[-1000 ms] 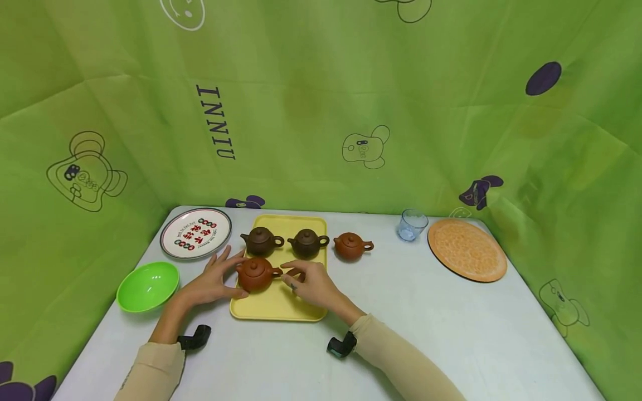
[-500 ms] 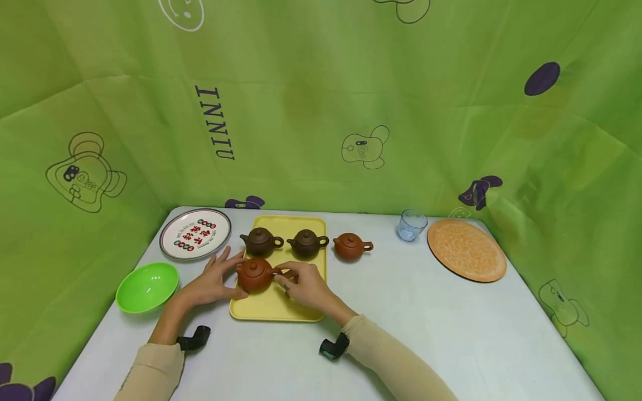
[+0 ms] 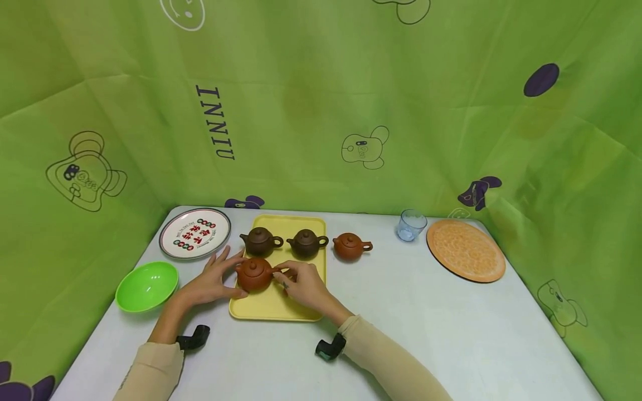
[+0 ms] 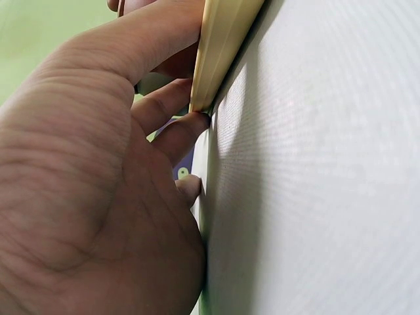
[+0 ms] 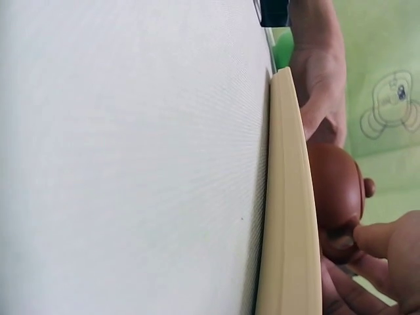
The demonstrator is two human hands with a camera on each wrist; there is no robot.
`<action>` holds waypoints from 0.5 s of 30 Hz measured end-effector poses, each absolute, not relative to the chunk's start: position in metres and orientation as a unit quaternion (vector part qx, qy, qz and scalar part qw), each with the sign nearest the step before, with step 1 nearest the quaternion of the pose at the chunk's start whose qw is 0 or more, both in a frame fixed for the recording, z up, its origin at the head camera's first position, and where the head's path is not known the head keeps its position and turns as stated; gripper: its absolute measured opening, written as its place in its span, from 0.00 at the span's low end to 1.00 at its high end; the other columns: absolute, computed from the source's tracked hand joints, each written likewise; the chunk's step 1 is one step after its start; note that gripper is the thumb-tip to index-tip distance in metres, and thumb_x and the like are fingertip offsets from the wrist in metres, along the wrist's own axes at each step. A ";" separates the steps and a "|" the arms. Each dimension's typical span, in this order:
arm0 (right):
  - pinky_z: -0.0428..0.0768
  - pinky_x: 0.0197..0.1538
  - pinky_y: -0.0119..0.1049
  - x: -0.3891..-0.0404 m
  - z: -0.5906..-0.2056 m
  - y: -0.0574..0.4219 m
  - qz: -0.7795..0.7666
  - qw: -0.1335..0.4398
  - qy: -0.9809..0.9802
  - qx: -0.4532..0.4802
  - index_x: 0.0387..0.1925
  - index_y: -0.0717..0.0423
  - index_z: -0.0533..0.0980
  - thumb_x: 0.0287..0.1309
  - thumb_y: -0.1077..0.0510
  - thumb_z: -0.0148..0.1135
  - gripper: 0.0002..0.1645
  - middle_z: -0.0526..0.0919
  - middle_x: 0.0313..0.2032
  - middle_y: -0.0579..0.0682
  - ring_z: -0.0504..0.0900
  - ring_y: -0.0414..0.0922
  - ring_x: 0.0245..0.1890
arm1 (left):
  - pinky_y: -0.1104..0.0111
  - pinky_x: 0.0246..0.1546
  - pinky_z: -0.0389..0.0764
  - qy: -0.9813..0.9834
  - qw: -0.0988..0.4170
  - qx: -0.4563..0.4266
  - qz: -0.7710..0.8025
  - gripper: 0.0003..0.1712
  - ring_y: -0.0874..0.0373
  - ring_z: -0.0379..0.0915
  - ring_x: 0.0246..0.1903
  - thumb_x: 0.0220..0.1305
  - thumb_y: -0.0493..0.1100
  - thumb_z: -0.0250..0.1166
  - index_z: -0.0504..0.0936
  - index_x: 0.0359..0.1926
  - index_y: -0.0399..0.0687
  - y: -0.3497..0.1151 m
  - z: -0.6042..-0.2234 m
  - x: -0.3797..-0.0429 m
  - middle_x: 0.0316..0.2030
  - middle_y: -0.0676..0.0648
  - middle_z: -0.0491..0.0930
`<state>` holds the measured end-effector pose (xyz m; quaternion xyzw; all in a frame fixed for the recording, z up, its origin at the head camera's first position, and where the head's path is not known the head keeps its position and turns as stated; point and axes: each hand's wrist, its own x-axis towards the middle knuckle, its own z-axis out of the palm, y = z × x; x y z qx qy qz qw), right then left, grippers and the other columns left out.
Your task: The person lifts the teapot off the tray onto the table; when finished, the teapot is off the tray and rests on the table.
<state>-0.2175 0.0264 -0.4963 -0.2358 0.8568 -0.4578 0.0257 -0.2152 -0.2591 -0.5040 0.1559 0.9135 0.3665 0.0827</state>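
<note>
A reddish-brown clay teapot stands at the front left of the yellow tray, its handle pointing right. My left hand cups its spout side, thumb in front and index finger behind. In the left wrist view, the left thumb crosses the tray's rim and the other fingers lie beyond it. My right hand pinches the teapot's handle between thumb and fingers, also seen in the right wrist view, where the fingers partly hide the handle. Two dark brown teapots, one left and one right, stand behind on the tray.
Another reddish teapot stands on the table just right of the tray. Left are a printed plate and a green bowl. A blue glass cup and a round orange-tan board lie at the back right.
My right hand has moved slightly left and its fingers have closed onto the teapot's handle. The left hand and the teapots look nearly unmoved.
</note>
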 end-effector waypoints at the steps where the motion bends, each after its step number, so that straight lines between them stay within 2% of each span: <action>1: 0.77 0.30 0.22 -0.218 -0.497 0.026 -0.459 0.026 0.857 -0.234 0.52 0.47 0.88 0.74 0.50 0.65 0.12 0.94 0.34 0.47 0.84 0.28 0.21 | 0.20 0.74 0.28 0.914 0.083 0.155 0.366 0.55 0.18 0.24 0.81 0.51 0.54 0.83 0.70 0.76 0.43 -0.259 -0.504 -0.215 0.83 0.26 0.48; 9: 0.76 0.30 0.21 -0.218 -0.497 0.024 -0.472 0.030 0.851 -0.228 0.55 0.48 0.87 0.74 0.52 0.65 0.14 0.94 0.32 0.49 0.85 0.32 0.20 | 0.22 0.76 0.27 0.913 0.080 0.160 0.367 0.54 0.21 0.25 0.82 0.51 0.54 0.83 0.71 0.76 0.43 -0.259 -0.504 -0.215 0.83 0.28 0.50; 15: 0.77 0.29 0.22 -0.216 -0.498 0.023 -0.499 0.037 0.840 -0.211 0.54 0.48 0.88 0.73 0.53 0.66 0.13 0.93 0.27 0.50 0.86 0.36 0.19 | 0.22 0.76 0.27 0.911 0.079 0.165 0.369 0.53 0.21 0.26 0.82 0.51 0.53 0.83 0.71 0.75 0.43 -0.257 -0.503 -0.215 0.82 0.28 0.51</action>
